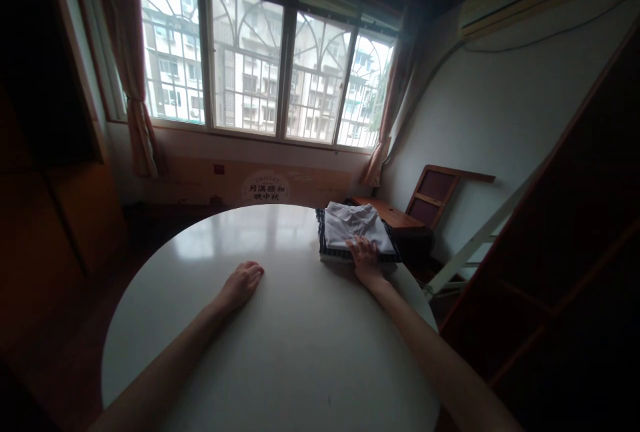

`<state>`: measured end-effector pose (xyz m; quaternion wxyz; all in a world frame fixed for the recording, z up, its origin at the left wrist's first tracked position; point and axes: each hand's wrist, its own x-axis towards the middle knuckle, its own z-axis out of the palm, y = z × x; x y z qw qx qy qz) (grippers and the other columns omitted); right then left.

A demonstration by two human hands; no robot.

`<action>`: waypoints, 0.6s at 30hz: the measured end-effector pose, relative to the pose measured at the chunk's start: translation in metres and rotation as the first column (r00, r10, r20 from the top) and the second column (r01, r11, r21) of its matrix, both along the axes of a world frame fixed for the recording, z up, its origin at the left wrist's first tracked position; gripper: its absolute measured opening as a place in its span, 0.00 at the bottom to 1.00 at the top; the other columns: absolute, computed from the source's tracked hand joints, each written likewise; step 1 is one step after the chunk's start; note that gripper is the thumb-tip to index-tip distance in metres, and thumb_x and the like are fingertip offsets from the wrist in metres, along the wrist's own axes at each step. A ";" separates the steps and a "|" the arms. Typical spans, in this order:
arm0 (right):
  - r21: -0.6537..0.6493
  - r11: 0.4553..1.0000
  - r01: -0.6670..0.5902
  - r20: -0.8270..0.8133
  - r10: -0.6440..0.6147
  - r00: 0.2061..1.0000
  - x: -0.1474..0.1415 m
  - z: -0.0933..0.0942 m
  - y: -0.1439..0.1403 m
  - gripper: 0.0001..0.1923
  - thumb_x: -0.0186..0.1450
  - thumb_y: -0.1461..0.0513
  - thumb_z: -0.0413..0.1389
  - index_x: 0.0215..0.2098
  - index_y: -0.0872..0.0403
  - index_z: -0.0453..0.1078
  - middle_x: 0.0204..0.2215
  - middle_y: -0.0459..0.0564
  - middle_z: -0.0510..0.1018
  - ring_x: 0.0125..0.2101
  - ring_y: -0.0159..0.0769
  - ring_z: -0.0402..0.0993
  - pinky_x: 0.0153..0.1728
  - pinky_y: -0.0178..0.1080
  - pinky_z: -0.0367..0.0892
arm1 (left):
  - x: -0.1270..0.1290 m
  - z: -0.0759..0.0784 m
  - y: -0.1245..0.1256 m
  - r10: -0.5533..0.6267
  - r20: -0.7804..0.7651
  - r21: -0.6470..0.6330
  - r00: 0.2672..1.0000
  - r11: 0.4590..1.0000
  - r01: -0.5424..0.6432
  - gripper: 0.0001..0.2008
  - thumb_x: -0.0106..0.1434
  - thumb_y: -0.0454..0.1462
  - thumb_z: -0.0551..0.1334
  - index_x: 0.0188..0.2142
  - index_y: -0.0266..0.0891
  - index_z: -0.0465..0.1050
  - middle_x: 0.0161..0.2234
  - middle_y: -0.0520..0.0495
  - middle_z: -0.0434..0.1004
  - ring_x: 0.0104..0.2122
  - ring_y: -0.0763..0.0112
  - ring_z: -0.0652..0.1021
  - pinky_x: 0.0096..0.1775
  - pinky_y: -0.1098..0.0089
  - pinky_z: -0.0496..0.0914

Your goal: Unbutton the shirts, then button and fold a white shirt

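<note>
Two hands rest on the round white surface [280,345]. The right hand [365,259] lies flat, fingers spread, on the near edge of a folded white shirt [356,227] topping a small stack of clothes [333,252] at the far right rim, pressing it steady. The left hand [243,284] lies loosely curled, holding nothing, well apart, seemingly as a brace.
</note>
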<state>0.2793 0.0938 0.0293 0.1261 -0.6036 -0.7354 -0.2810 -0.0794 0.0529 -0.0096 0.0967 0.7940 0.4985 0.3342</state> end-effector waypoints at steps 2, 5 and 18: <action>-0.013 1.000 0.009 -0.009 -0.009 1.000 0.003 0.000 0.014 0.31 0.54 0.73 0.44 0.55 0.50 0.56 0.57 0.53 0.55 0.56 0.46 0.45 0.53 0.53 0.43 | -0.001 0.001 -0.001 0.001 -0.025 0.006 1.000 1.000 -0.001 0.11 0.59 0.35 0.51 0.36 0.38 0.71 0.40 0.43 0.71 0.41 0.65 0.70 0.46 0.66 0.64; -0.031 0.998 0.053 -0.030 -0.054 0.998 0.003 0.000 0.034 0.30 0.56 0.74 0.40 0.56 0.49 0.56 0.57 0.52 0.55 0.56 0.45 0.45 0.53 0.53 0.43 | 0.000 0.004 -0.002 0.001 -0.032 0.007 0.999 1.000 -0.001 0.11 0.59 0.34 0.51 0.36 0.38 0.71 0.40 0.44 0.71 0.41 0.66 0.70 0.46 0.66 0.64; 0.111 0.988 0.105 -0.292 -0.069 0.954 -0.013 -0.024 0.056 0.30 0.57 0.68 0.42 0.59 0.56 0.49 0.61 0.56 0.45 0.59 0.46 0.37 0.54 0.54 0.38 | 0.000 0.002 0.001 0.063 -0.018 -0.006 0.998 0.998 -0.063 0.12 0.58 0.33 0.52 0.40 0.36 0.70 0.41 0.43 0.71 0.43 0.66 0.70 0.47 0.66 0.65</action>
